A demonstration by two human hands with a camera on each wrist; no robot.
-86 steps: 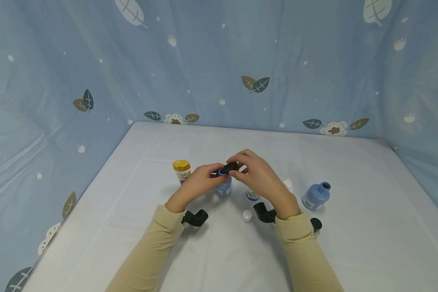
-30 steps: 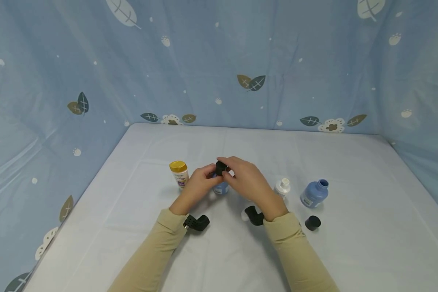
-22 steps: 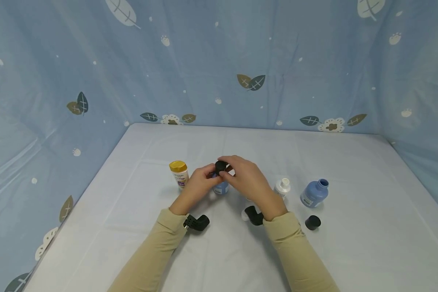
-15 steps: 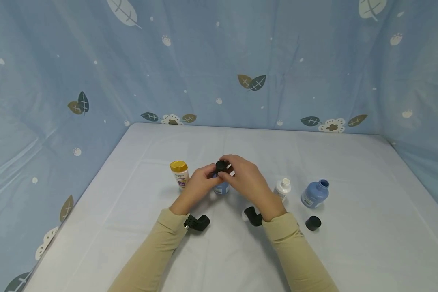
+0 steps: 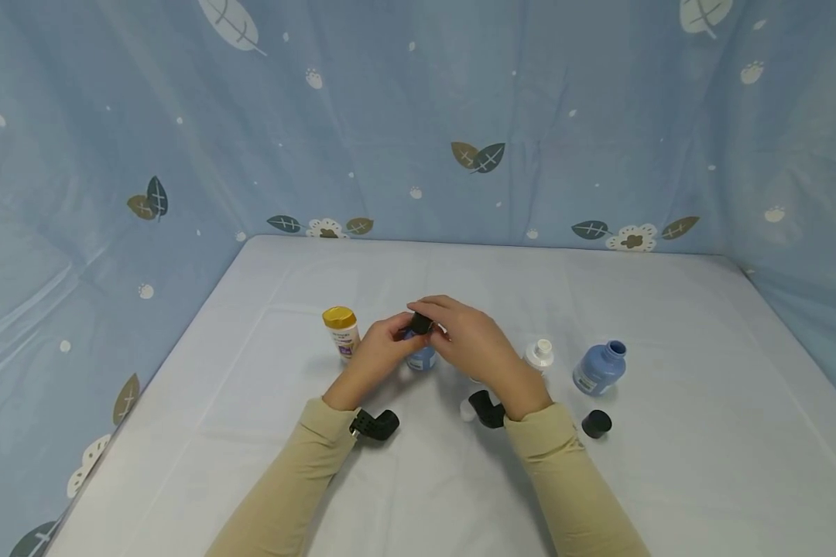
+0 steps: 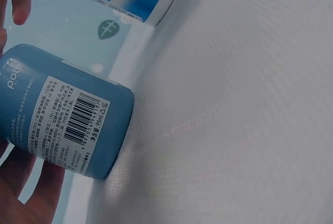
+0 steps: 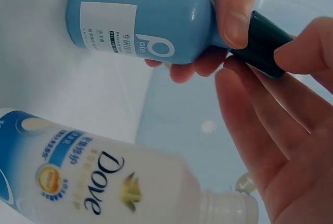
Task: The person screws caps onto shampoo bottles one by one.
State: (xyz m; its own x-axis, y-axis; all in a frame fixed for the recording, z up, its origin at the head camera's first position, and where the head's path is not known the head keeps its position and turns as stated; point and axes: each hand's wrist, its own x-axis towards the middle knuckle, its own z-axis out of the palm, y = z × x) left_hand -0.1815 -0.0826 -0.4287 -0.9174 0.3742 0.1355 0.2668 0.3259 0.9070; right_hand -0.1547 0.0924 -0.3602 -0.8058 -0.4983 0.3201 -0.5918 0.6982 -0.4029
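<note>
Standing near the middle of the table, a blue bottle (image 5: 421, 359) is held around its neck by my left hand (image 5: 378, 350). My right hand (image 5: 479, 346) pinches a black cap (image 5: 421, 323) over that bottle's mouth, with thumb and fingers around its sides. In the right wrist view the cap (image 7: 264, 44) sits tilted against the neck, and the left thumb presses close beside it. Whether its thread has caught cannot be seen. A white Dove bottle (image 7: 114, 169) with a bare white neck stands close by; the right hand mostly hides it in the head view.
A white bottle with a yellow cap (image 5: 342, 333) stands left of the hands. To the right are a white bottle (image 5: 539, 355), an uncapped blue bottle (image 5: 599, 369) and a loose black cap (image 5: 597, 423). A white cap (image 5: 467, 410) lies by the right wrist camera (image 5: 488, 408).
The right hand has moved left and brought the black cap over the blue bottle's mouth. Over the last second its fingers shift around the cap, and the cap's tilt changes. The left hand keeps its hold.
</note>
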